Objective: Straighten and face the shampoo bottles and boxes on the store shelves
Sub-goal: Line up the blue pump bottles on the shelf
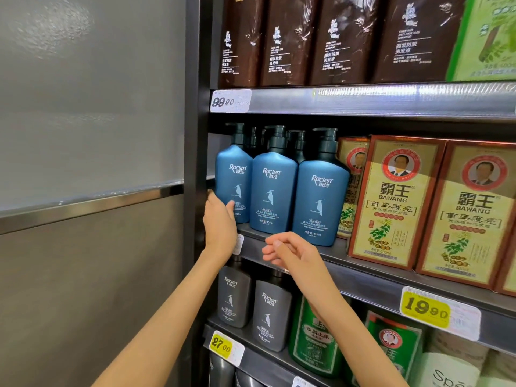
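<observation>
A person's left hand [220, 224] grips the base of the leftmost blue plastic Raclen pump bottle [233, 181] at the middle shelf's left end, the right hand [290, 251] hanging loosely curled and empty beside it; a gentle twist should square its label forward.

My left hand [220, 222] covers the lower left corner of the leftmost blue bottle [234, 180]. Rear bottles [296, 143] show only pumps. The brown packs [287, 40] are cut off above; small print stays unreadable.
</observation>
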